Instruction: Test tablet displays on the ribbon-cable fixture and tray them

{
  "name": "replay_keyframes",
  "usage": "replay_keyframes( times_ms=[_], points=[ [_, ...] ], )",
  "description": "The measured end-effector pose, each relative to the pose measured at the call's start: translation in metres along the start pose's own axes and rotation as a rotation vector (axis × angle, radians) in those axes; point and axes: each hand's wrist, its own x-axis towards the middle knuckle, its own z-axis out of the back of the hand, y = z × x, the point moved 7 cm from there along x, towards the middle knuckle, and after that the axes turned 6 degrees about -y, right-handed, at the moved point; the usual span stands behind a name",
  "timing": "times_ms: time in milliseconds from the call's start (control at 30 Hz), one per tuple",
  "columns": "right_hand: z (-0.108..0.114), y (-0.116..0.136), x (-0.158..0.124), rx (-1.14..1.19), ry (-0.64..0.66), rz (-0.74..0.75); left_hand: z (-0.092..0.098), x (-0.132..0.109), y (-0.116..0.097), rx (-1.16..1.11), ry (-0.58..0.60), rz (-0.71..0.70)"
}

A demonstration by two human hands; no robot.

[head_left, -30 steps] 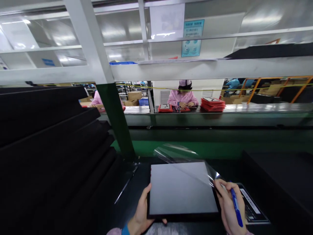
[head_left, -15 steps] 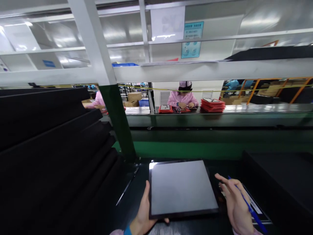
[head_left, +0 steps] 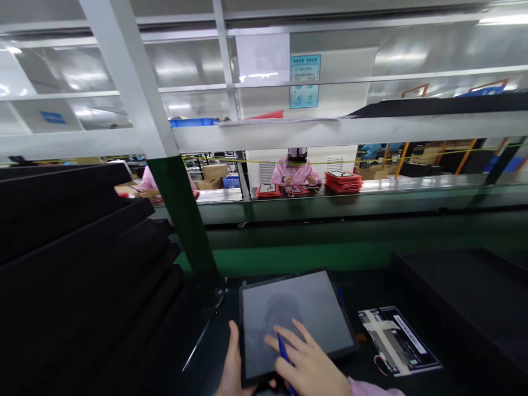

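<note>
My left hand (head_left: 231, 360) grips the left edge of a flat tablet-like screen (head_left: 305, 302) with a grey face and a dark frame, thumb along its side and fingers underneath. The panel is tilted above the dark bench. My right hand (head_left: 307, 360) is over the lower part of the screen, its fingers stretched across the face, with a slim blue pen-like tool (head_left: 282, 347) held in it. To the right lies a flat battery-like part (head_left: 398, 341) with pale tape strips, a white label and a thin red wire.
Black foam slabs (head_left: 74, 264) are stacked high at the left, and a black block (head_left: 466, 297) sits at the right. A thin metal rod-like tool (head_left: 202, 335) lies on the bench. A green post (head_left: 181, 214) rises behind. Across the line, a person in pink (head_left: 295, 171) sits between red stacks (head_left: 343, 181).
My right hand has moved left from beside the panel to over its face, uncovering the taped part. The screen has turned slightly, and the camera view has shifted to the right.
</note>
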Motion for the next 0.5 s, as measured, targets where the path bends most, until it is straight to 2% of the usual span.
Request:
replay_keyframes(
  times_ms=[167, 333, 433, 500],
  points=[
    [0.045, -0.039, -0.029, -0.009, -0.202, -0.157, -0.005, -0.004, -0.002, 0.036, -0.023, -0.008],
    [0.069, -0.059, -0.050, -0.018, -0.444, -0.278, -0.001, -0.007, -0.005, 0.013, -0.124, -0.034],
    [0.079, -0.076, -0.066, 0.124, -0.637, -0.532, 0.007, -0.002, -0.005, -0.025, -0.107, -0.051],
    [0.076, -0.091, -0.077, 0.342, -0.699, -0.746, 0.015, 0.002, -0.004, -0.031, -0.093, -0.054]
  ],
)
